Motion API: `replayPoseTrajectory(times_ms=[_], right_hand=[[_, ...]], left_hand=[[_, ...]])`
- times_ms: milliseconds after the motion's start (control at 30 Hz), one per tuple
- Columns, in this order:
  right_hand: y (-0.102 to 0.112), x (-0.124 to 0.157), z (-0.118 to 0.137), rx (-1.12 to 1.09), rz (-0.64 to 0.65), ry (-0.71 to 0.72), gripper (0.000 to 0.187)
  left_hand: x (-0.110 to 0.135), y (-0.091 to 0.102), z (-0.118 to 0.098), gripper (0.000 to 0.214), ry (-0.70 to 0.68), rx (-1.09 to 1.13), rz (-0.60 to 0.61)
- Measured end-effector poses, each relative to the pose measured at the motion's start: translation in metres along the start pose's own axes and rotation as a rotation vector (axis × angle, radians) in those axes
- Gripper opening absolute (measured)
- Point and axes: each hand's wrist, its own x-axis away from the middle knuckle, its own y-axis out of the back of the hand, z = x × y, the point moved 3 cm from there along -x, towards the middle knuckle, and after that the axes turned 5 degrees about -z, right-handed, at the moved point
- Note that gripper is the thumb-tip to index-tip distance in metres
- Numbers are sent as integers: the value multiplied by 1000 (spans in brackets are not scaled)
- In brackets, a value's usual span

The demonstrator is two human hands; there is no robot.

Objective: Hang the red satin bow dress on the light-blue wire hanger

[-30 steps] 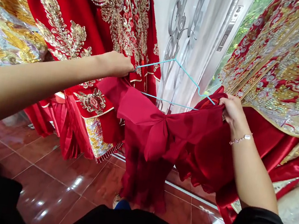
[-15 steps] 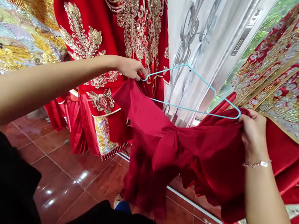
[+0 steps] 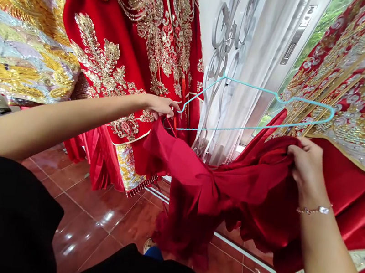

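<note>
My left hand (image 3: 161, 108) reaches in from the left and pinches the corner of a light blue wire hanger (image 3: 252, 107), close to the top edge of a dark red satin dress (image 3: 244, 201). My right hand (image 3: 307, 168) grips a gathered fold of that dress. The dress sags between my hands, with a large bow at its middle (image 3: 210, 182). The hanger's right end stands free above my right hand, outside the fabric. The dress hides part of what my left fingers hold.
Red gowns with gold embroidery (image 3: 128, 40) hang at the left, and another (image 3: 359, 90) hangs close on the right. Behind the hanger are a sheer white curtain (image 3: 244, 95) and metal scrollwork (image 3: 226, 37). Below lies glossy red-brown tile (image 3: 84, 231).
The hanger's right end has come up and out of the dress, swinging to the right above my right hand. My left hand has dropped slightly, and the view has shifted a little.
</note>
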Motion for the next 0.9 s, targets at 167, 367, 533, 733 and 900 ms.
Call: replayPoseTrajectory(times_ms=[167,367,533,733,900], right_hand=[[-1,30,-24,-70,78,-69,12],[-12,58,-19,-98,129,-69,12],[-19,69,-18,-125,168,-41,9],[-18,90,-29,-154,165,-83,12],[-34,119,-38,-194,230,-149,13]], left_hand=[[18,-11,3,50,80,191,124],[31,-2,5,21,0,177,51],[33,-13,3,31,-93,264,-32],[56,-57,30,38,38,285,147],[84,-116,30,49,17,241,269]])
